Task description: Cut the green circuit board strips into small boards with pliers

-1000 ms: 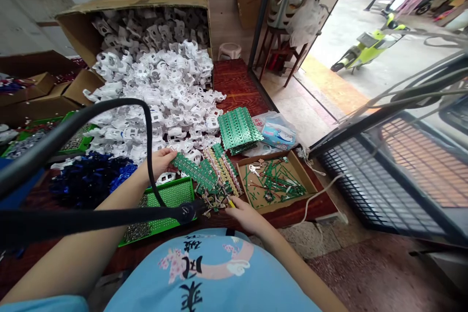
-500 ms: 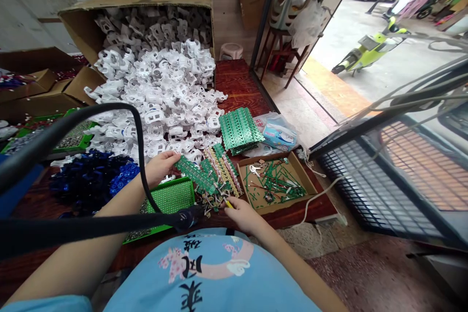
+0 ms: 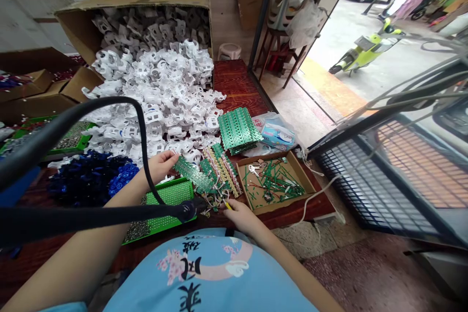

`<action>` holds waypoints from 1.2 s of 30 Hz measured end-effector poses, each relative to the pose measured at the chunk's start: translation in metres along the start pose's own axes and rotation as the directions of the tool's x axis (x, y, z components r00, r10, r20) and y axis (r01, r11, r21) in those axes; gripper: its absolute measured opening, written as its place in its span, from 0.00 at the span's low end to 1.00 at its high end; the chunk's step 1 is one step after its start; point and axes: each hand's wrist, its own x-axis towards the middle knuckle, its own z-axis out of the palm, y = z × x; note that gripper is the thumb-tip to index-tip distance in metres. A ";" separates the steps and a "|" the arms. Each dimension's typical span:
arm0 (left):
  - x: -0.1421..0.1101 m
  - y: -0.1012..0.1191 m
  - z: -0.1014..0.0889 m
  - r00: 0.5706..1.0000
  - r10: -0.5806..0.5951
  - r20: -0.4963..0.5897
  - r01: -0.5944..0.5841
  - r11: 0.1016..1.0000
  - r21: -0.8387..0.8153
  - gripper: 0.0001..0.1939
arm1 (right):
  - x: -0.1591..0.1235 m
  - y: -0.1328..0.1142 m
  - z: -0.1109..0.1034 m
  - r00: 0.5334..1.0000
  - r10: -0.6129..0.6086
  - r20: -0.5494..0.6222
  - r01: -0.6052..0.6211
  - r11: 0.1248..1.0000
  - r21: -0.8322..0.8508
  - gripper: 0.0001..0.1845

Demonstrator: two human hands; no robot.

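My left hand (image 3: 161,165) pinches the upper left corner of a green circuit board panel (image 3: 195,174), which slants down to the right. My right hand (image 3: 240,215) is closed around a slim tool with a yellow handle (image 3: 228,205); its thin tip points at the panel's lower right end, and I cannot make out its kind. Small wired circuit boards (image 3: 213,201) lie heaped beneath the tip. Just behind the panel are rows of boards with wires (image 3: 224,170). Beside my left forearm stands a green perforated tray (image 3: 171,200) with small metal parts, partly hidden by a black strap.
A stack of green board panels (image 3: 238,129) lies behind. To the right, a shallow cardboard box (image 3: 310,190) holds green strips and wires. White plastic shells (image 3: 161,92) spill from a large carton (image 3: 135,0). Dark blue parts (image 3: 84,175) are piled left. A black strap (image 3: 142,141) crosses the view.
The panel in my left hand has tilted slightly and now catches more light. The tool in my right hand has drawn back a little from the panel's end.
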 end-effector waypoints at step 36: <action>0.016 -0.035 -0.006 0.971 -0.196 0.135 0.222 0.951 -0.217 0.04 | -0.011 0.001 -0.005 0.980 -0.195 -0.040 0.167 0.915 -0.368 0.19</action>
